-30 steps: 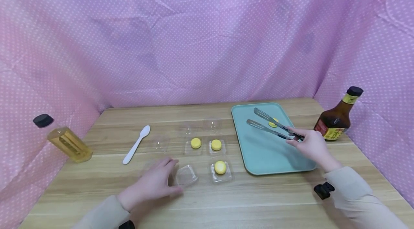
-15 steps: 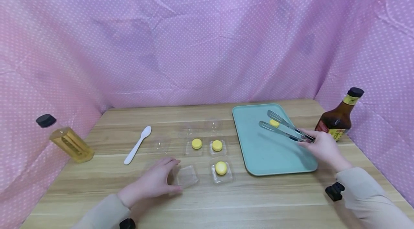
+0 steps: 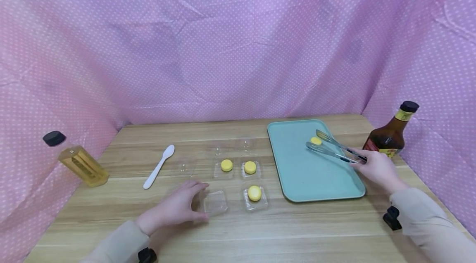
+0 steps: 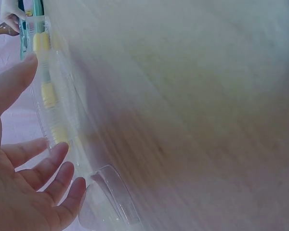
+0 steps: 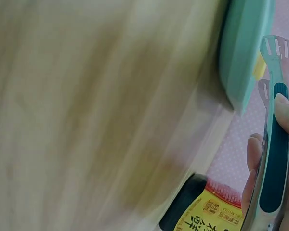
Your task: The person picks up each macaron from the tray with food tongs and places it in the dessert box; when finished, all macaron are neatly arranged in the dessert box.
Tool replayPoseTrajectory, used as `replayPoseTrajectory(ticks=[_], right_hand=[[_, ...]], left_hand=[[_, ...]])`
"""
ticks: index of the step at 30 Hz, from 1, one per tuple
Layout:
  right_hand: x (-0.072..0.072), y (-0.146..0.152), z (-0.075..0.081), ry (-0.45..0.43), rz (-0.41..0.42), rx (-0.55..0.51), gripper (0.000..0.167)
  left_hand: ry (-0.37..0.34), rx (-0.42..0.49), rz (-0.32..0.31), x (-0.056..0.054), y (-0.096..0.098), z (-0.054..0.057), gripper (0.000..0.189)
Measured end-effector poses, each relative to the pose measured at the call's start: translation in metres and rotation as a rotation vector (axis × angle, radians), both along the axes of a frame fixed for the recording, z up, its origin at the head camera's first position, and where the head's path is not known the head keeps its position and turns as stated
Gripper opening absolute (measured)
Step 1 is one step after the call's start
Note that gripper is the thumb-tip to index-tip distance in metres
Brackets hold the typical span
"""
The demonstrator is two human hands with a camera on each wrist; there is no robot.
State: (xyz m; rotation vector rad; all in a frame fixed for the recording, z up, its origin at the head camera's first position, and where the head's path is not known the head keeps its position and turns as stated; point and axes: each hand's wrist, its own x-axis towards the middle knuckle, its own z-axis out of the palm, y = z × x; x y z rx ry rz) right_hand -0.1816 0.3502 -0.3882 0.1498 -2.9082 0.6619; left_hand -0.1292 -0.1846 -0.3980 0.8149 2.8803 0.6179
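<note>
My right hand (image 3: 379, 170) grips a pair of metal tongs (image 3: 329, 153) by their dark handles, thumb on one side and fingers on the other in the right wrist view. The tong arms are spread, their slotted ends on either side of a yellow macaron (image 3: 315, 141) at the back of the green tray (image 3: 308, 176). My left hand (image 3: 178, 205) lies at the left side of a clear plastic box (image 3: 215, 202) with nothing in it, thumb and fingers spread apart near its edges. Part of that box is hidden behind the hand.
Three clear boxes hold yellow macarons (image 3: 227, 165) (image 3: 250, 167) (image 3: 254, 193), their domed lids (image 3: 245, 144) folded back. A white spoon (image 3: 159, 167) lies left. A bottle of yellow liquid (image 3: 82, 165) stands far left, a brown sauce bottle (image 3: 386, 133) right, close to my right hand.
My right hand has moved the tongs to the right, and their ends now straddle the macaron on the tray. My left hand has stayed almost still beside the box.
</note>
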Motion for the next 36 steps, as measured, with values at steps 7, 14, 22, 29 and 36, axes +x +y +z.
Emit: replayPoseTrajectory(ticks=[7,14,22,29,36], right_hand=[[-0.0040,0.0043,-0.0002,-0.033,-0.007,0.011,0.050],[-0.0078,0.0077,-0.0015,-0.029,0.016,0.031,0.050],[-0.0093,0.0092,-0.0014,-0.022,0.005,0.043,0.047],[-0.0094,0.0101,-0.0010,-0.032,-0.028,0.052,0.045],[-0.0053,0.0053,0.0019,-0.014,-0.019,0.055,0.043]], left_hand=[[-0.014,0.005,-0.034,-0.0019,-0.0015,0.0035,0.082],[-0.010,0.004,-0.046,-0.0022,-0.0015,0.0061,0.080],[-0.028,0.005,-0.037,-0.0035,-0.0020,0.0048,0.081],[-0.047,0.007,-0.035,-0.0043,-0.0019,0.0055,0.082],[-0.070,0.007,-0.033,-0.0048,-0.0013,0.0091,0.083]])
